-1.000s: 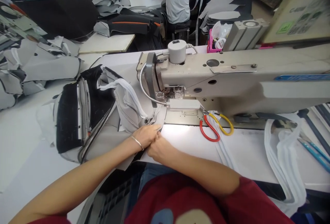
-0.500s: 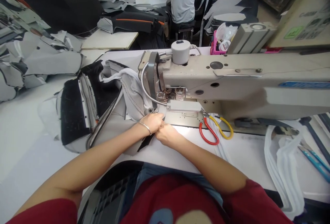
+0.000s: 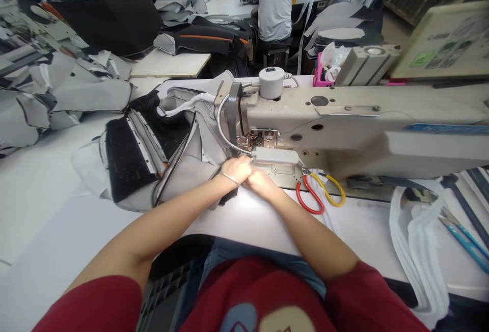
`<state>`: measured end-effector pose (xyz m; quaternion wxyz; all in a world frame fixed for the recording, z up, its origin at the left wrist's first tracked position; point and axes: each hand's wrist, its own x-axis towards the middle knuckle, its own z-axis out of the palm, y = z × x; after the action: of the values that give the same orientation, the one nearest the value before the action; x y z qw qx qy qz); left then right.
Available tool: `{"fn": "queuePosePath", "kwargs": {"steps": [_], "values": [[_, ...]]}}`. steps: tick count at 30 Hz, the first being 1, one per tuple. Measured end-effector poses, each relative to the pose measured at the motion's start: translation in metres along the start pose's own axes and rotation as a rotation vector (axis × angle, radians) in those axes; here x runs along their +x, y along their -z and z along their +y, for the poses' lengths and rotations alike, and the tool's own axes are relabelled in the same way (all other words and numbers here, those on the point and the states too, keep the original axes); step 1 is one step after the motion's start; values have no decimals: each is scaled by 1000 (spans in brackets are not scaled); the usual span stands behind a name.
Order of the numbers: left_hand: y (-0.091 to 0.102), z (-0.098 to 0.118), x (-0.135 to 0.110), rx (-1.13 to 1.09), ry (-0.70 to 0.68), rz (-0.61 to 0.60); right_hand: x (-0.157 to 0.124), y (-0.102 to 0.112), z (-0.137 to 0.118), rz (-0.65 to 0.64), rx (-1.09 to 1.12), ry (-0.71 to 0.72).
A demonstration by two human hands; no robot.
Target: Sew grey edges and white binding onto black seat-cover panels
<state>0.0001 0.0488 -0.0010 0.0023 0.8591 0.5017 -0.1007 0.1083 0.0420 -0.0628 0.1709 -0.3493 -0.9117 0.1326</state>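
1. Left hand (image 3: 237, 170): thin silver bracelet (image 3: 229, 177) at the wrist, fingers bunched at the fabric's right edge. Glare washes out the tips, so we cannot tell how far they're closed or whether they pinch cloth.
2. Right hand (image 3: 263, 183): curled, touching the left one. We can't see its fingertips; grip unclear.
3. The workpiece, a bulky grey fabric piece with black panels (image 3: 179, 171), spreads left of both hands on the white tabletop (image 3: 263, 225). We see a soft white strip (image 3: 191, 103) along its far side.
4. Beige industrial sewing machine (image 3: 355, 102): just beyond the hands, arm running off right. Its slim white lamp bar (image 3: 277, 156) sits right by the fingers, light falling on them.
5. Scissors with one red and one yellow handle (image 3: 305, 173): near, right of the right hand.
6. Farther right of the hands, we have a looped white fabric band (image 3: 422, 250), then a blue-handled tool (image 3: 468, 245).
7. Well beyond the hands: a seated person in a pale shirt (image 3: 275, 3), back to us.
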Motion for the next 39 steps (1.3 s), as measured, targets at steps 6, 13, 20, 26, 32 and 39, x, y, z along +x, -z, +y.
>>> {"fn": "queuePosePath", "kwargs": {"steps": [6, 13, 20, 26, 32, 39], "values": [[7, -11, -49, 213, 61, 268, -13, -19, -56, 55, -94, 166], [-22, -34, -49, 178, -261, 120, -16, -12, -75, -37, -166, 200], [-44, -27, -44, 151, -242, 197, -13, -5, -74, -170, -95, 137], [-42, -24, -32, 58, -189, 150, -11, -1, -60, -176, -99, 109], [-29, -18, -13, 41, -112, 35, -7, 7, -34, -196, -54, 67], [-29, -14, 3, -48, 18, 89, -3, 9, -4, -115, 61, 37]]}}
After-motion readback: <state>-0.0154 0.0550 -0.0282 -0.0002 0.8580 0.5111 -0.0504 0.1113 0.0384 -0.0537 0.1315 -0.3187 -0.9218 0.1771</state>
